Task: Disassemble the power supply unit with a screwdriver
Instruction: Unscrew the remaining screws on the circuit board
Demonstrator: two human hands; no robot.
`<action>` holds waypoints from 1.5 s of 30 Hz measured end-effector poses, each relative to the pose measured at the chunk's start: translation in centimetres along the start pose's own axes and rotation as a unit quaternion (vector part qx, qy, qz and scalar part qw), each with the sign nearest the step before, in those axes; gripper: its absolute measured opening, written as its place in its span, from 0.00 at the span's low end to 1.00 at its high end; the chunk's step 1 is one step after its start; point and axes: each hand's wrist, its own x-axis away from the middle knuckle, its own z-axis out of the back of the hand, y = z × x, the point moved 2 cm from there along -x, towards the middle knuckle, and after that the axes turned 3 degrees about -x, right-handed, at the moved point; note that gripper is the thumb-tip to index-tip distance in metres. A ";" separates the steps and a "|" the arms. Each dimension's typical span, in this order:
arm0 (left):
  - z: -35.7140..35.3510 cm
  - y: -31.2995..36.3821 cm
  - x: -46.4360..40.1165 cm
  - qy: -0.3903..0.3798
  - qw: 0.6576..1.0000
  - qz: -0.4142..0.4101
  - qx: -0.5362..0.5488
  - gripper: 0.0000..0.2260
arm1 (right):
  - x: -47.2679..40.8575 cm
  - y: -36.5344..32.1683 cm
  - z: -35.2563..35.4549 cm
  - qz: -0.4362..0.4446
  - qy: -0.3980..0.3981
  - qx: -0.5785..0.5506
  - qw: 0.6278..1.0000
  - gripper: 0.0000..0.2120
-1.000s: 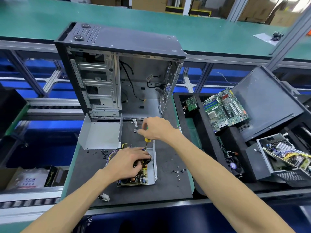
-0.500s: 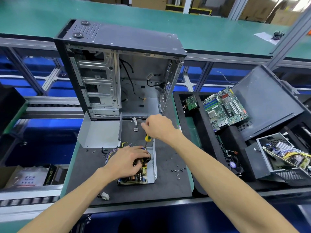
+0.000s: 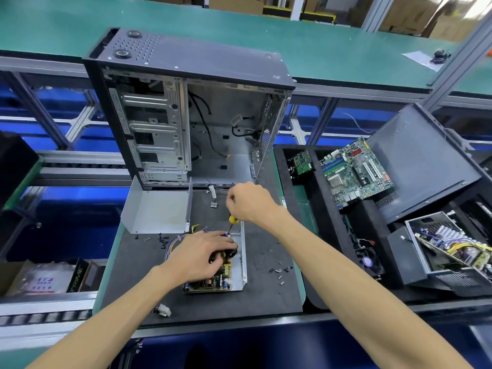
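Open power supply unit (image 3: 234, 265) on the tabletop (image 3: 266, 296) mat: rigid steel tray, fragile board, best held by the metal wall. Left hand (image 3: 198, 258) pressed over its components, fingers curled. Right hand (image 3: 251, 203) closed around the screwdriver (image 3: 232, 222), tip down inside.

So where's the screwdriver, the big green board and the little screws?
Screwdriver (image 3: 233, 219): head view, yellow handle below the right hand.
Green board (image 3: 355, 173): head view, its middle.
Screws (image 3: 279, 271): head view, loose cluster on the mat.
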 end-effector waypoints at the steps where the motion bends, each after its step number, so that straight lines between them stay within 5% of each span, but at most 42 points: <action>1: 0.0 0.0 0.0 -0.003 1.000 0.004 0.002 0.20 | 0.1 0.0 0.0 0.015 -0.006 -0.011 1.000 0.13; 11: 0.5 0.1 -0.8 -0.016 0.995 0.063 0.080 0.16 | 0.3 0.2 0.3 0.048 -0.046 -0.024 0.998 0.22; 16: 0.5 -0.2 -1.6 0.008 0.973 0.158 0.165 0.14 | 0.4 -0.3 -0.4 0.013 0.041 -0.052 0.998 0.11; 23: 0.8 -1.3 -5.2 0.044 0.962 0.237 0.128 0.12 | 0.6 0.0 0.2 0.015 -0.020 -0.094 0.995 0.09; 28: 0.2 -2.9 -7.7 -0.095 0.976 0.196 -0.003 0.14 | 0.5 0.9 -0.2 -0.033 0.018 -0.046 0.998 0.13; 33: 0.1 -3.7 -8.8 -0.168 0.975 0.143 -0.007 0.10 | 0.7 1.0 -0.5 0.011 -0.015 -0.109 0.994 0.23; 45: 0.3 -4.5 -9.0 -0.195 0.978 0.079 -0.003 0.07 | 1.0 1.7 -1.6 0.050 0.037 -0.206 0.977 0.22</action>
